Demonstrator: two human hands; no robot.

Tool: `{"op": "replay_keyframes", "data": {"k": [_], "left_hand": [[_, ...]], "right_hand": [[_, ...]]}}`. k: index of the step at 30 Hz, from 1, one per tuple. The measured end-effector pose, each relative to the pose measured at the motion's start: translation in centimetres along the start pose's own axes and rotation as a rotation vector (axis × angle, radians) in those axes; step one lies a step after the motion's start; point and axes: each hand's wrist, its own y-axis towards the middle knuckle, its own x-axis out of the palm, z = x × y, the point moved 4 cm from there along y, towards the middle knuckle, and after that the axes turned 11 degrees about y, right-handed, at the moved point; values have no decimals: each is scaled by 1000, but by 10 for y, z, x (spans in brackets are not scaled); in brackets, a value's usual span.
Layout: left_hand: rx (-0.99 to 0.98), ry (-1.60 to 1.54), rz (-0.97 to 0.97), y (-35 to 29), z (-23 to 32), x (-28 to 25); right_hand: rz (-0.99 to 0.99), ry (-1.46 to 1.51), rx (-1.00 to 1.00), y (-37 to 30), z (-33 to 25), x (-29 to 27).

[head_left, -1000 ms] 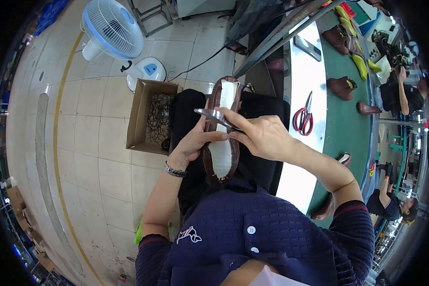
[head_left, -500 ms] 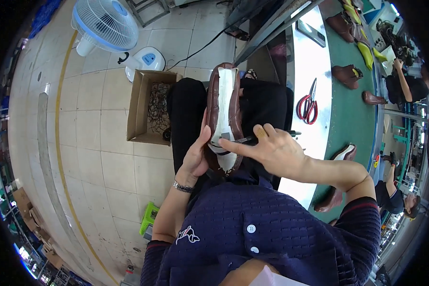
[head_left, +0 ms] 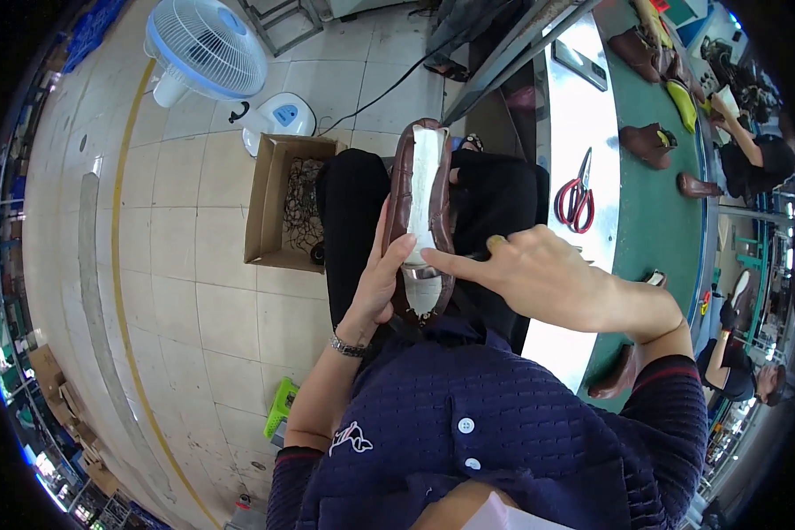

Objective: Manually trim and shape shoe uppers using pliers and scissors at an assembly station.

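A brown leather shoe (head_left: 400, 203) lies sole side up over my lap, its pale insole (head_left: 426, 185) showing down the middle. My left hand (head_left: 382, 281) grips the shoe's left side, with the thumb across the insole. From the right, my right hand (head_left: 539, 274) reaches over, its index finger stretched out and touching the insole beside that thumb. The other fingers of this hand are curled; what they hold, if anything, is hidden. Just below the fingertips, a shiny greyish band (head_left: 422, 275) crosses the insole.
Red-handled scissors (head_left: 575, 205) and a phone-like device (head_left: 579, 64) lie on the metal bench (head_left: 602, 132). Beyond runs a green belt (head_left: 649, 199) with brown shoes; co-workers (head_left: 760, 159) sit past it. A cardboard box (head_left: 269, 203) of dark strands and a fan (head_left: 208, 49) stand left.
A dark slim tool that showed in my right hand is out of sight. My left thumb has come further over the insole. A co-worker's hand has lifted a shoe off the belt.
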Motion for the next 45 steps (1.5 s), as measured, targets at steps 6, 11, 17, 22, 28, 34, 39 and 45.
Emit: {"op": "replay_keyframes", "data": {"k": [6, 11, 17, 22, 28, 34, 39, 45], "left_hand": [[-186, -114, 6, -4, -9, -13], [-217, -59, -41, -3, -6, -17], [-208, -442, -235, -11, -32, -27], [-253, -378, -68, -23, -27, -16], [18, 0, 91, -27, -19, -3], [-136, 68, 83, -27, -49, -25], [-135, -5, -18, -24, -33, -24], [-118, 134, -179, -16, -19, -23]], "right_hand": [[312, 256, -88, 26, 10, 7], [232, 119, -24, 33, 12, 21], [227, 402, 83, 34, 17, 42], [378, 404, 12, 19, 7, 17], [244, 309, 60, 31, 12, 37], [259, 393, 10, 20, 1, 37], [327, 275, -64, 19, -2, 31], [228, 440, 89, 16, 2, 49]]}}
